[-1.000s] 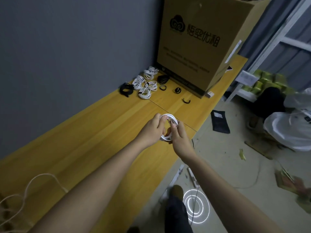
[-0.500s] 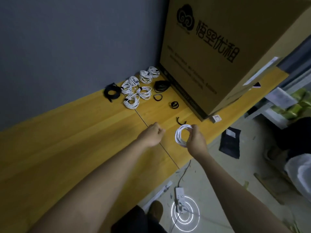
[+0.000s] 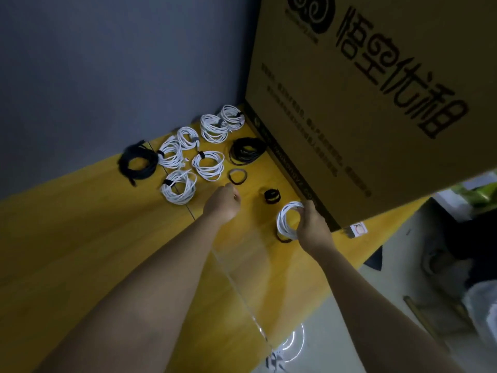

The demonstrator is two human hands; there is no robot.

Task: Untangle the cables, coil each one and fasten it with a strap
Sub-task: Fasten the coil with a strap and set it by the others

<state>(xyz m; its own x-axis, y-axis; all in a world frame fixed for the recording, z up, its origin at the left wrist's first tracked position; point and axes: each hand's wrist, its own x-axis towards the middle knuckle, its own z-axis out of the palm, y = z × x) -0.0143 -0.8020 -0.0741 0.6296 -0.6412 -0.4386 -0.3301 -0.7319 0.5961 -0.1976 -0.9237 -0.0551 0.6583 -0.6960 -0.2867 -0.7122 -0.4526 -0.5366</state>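
Cable in hand: your right hand [image 3: 312, 227] grips a white coil [image 3: 286, 220] by its right side, fingers curled round the loops, holding it just above the yellow table [image 3: 80, 238] near the front edge.
Under the coil: a black strap [image 3: 283, 239] lies on the table, partly hidden by the coil.
Left hand: your left hand [image 3: 223, 203] hangs over the table with the fingers curled into a loose fist; nothing shows in it, and it sits just short of a loose strap ring [image 3: 238, 175].
Other strap: a rolled black strap [image 3: 272, 196] lies between your two hands, apart from both.
Finished cables: six white bundles [image 3: 208, 165] with dark ties lie grouped near the wall, flanked by a black bundle [image 3: 138, 162] on the left and another black coil [image 3: 247, 151] touching the box side.
Writing: the cardboard box [image 3: 376, 109] carries large dark Chinese characters, 悟空优租, beside a swirl logo; the small print lines below are too blurred to read.
Label: a small white tag [image 3: 359, 228] with red marks sits at the box's front corner, unreadable.
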